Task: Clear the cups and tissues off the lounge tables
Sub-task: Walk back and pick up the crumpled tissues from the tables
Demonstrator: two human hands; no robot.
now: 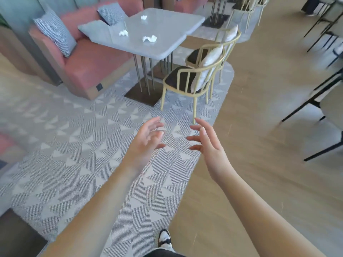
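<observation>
A grey lounge table (163,51) stands ahead at the upper middle. Three crumpled white tissues lie on it: one at the far side (143,17), one near the middle left (123,33), one nearer the front (149,39). No cup shows on it. My left hand (148,136) and my right hand (206,140) are stretched out in front of me over the patterned carpet, well short of the table. Both have relaxed, spread fingers and hold nothing.
A pink sofa (89,67) with checked cushions runs along the table's left side. Two cream-framed chairs (193,78) stand at its right. The patterned carpet (74,145) gives way to wooden floor (259,108) on the right, where dark-legged furniture (323,101) stands.
</observation>
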